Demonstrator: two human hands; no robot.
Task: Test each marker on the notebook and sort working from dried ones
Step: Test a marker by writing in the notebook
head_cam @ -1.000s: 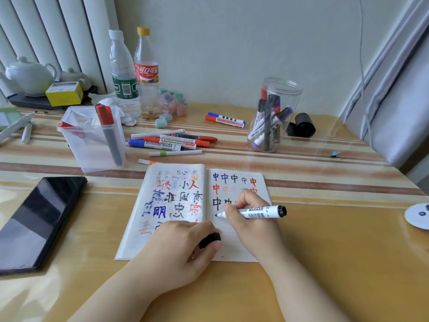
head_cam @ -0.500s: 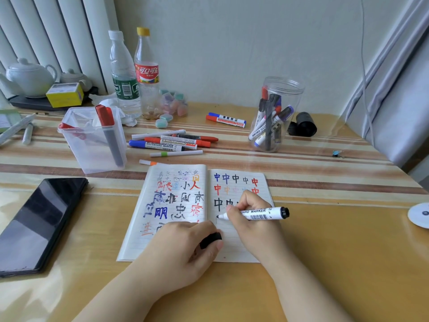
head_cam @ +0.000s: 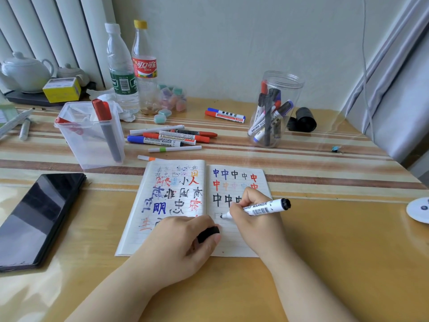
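Two hands work over a striped wooden table [head_cam: 325, 263], the largest thing in view. On its near left lies a dark tablet [head_cam: 37, 219]. At the centre the open notebook [head_cam: 176, 242] is covered with characters in blue, red and black. Behind it to the left a clear square tub [head_cam: 90, 145] holds a red-capped marker standing tilted, and to the right a clear round jar [head_cam: 278, 126] holds several more. A loose cluster of markers [head_cam: 171, 138] lies between tub and jar. The left hand [head_cam: 183, 247] rests on the notebook, fingers closed around a black cap [head_cam: 208, 234]. The right hand [head_cam: 257, 219] pinches a white marker [head_cam: 262, 208], its tip on the right page beside a faint grey stroke
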